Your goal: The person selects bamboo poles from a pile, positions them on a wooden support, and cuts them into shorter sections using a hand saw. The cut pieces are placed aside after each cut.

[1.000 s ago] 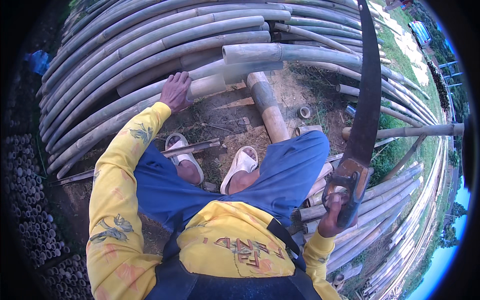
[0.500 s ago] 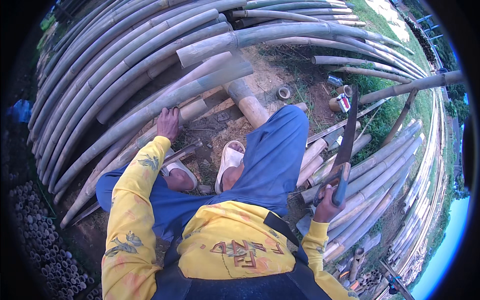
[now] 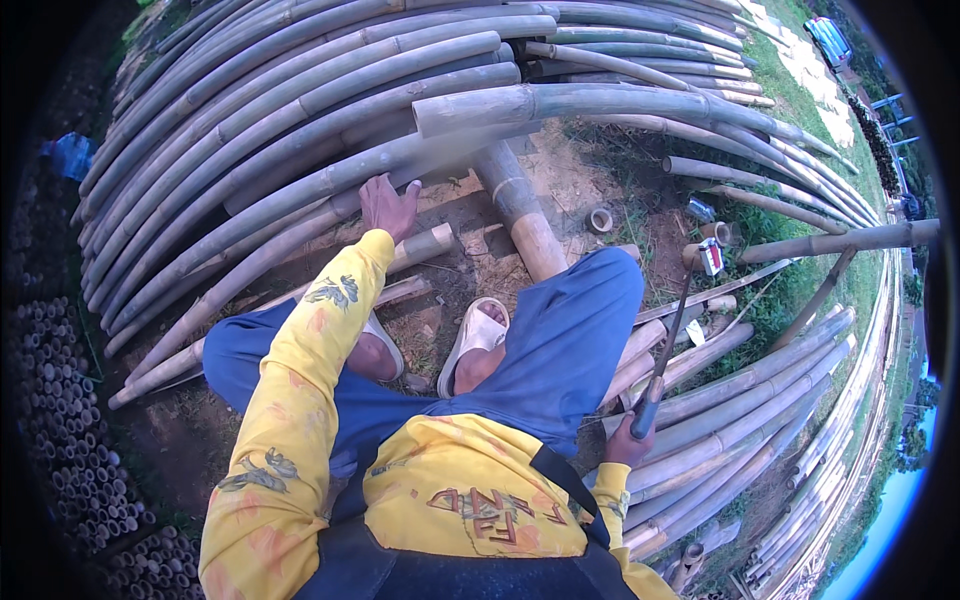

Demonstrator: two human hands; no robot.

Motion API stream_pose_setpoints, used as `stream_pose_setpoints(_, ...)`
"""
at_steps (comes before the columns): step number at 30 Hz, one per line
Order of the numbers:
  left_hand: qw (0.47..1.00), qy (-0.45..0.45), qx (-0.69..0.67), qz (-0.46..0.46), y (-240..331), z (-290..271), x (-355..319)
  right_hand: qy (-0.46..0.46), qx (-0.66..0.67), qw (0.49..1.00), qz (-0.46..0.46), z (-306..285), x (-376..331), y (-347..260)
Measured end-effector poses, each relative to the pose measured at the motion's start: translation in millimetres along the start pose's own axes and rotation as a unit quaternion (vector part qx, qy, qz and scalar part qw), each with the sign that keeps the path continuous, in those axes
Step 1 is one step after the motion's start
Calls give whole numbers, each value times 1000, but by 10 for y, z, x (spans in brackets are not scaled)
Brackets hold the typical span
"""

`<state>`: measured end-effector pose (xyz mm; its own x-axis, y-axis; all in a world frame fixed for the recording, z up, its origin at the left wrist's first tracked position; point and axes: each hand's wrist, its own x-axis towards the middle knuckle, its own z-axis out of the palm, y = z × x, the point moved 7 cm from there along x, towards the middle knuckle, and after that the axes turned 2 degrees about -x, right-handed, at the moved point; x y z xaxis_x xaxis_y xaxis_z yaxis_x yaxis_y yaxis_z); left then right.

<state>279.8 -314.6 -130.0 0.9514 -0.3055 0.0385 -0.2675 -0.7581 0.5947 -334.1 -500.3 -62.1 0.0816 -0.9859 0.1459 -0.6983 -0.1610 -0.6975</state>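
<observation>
far left: stacked cut bamboo tube ends, round openings facing up. next over, a bank of long grey-green bamboo poles curving across the top. left hand lies flat, fingers spread and open, palm down on one bamboo pole at the edge of that bank; it grips nothing. just right of it a short bamboo offcut on the dirt. centre: thick bamboo log running up toward the pile, feet in pale sandals below it. small bamboo ring on the ground past the log. right hand is closed round the dark handle of a long thin blade tool, which angles up and right, tip near a small red-and-white can. more poles lie to the right.
</observation>
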Motion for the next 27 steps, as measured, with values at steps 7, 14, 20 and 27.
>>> stream_pose_setpoints(7,994,-12,101,47,57,-192,580,-5,-11,999,-30,30,67,47)
stream_pose_setpoints(14,974,36,169,145,-66,-213,86,-16,-38,999,-34,85,22,41)
stream_pose_setpoints(20,982,-35,127,135,-199,-43,-267,-50,-95,993,-58,242,72,335)
stream_pose_setpoints(27,984,60,122,113,-419,-442,-48,-125,-104,979,-121,871,125,894)
